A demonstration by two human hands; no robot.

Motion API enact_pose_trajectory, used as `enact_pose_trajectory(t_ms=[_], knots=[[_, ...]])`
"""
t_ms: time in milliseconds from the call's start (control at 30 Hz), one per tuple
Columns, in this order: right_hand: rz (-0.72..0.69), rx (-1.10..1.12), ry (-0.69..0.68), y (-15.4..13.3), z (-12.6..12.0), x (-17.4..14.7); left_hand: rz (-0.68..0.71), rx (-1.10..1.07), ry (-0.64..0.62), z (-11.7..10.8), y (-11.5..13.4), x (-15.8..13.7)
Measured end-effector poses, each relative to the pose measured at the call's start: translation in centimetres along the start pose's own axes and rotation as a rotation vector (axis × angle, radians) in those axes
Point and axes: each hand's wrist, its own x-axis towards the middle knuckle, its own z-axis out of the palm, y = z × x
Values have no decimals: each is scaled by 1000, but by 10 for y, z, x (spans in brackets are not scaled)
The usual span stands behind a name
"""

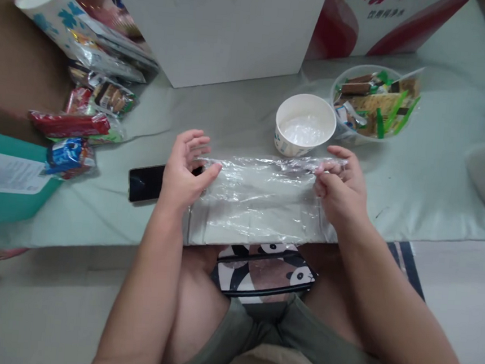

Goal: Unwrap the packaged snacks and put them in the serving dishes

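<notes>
A clear plastic bag [261, 203] lies spread between my hands along the table's front edge. The thumb and fingers of my left hand [186, 168] are apart at the bag's upper left corner, with the thumb by the film. My right hand [339, 185] pinches the upper right corner between thumb and fingers. Just beyond the bag stands a white paper bowl [304, 125] with a patterned outside and something clear and shiny inside. A phone [145, 184] with a dark screen lies partly hidden behind my left hand.
At the right back, a clear plastic bowl [336, 125] holds several wrapped snacks. Snack packets [77, 125] and a tilted stack of paper cups [53, 15] are at the left, near a green box [7, 195]. White carton [222, 27] behind; panda-print bag [260, 271] on my lap.
</notes>
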Motion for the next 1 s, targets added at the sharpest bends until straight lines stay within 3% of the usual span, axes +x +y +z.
enact_pose_trajectory(t_ms=[133, 333, 567, 633, 800, 900, 1000], knots=[[80, -31, -29, 2, 2, -1, 194, 74, -73, 7, -14, 3], [73, -65, 38, 5, 4, 0, 114, 36, -47, 14, -14, 4], [73, -118, 178, 8, -3, 3, 21, -57, 195, 11, -21, 14], [102, -130, 179, 8, -3, 3, 32, -83, 115, 7, -22, 14], [132, -142, 191, 5, -2, 3, 210, 210, -379, 0, -11, 4], [129, -161, 197, 4, -1, 2, 152, 372, -377, 3, -7, -1], [107, -172, 175, 5, -2, 1, 85, 269, -236, 7, -8, 0]])
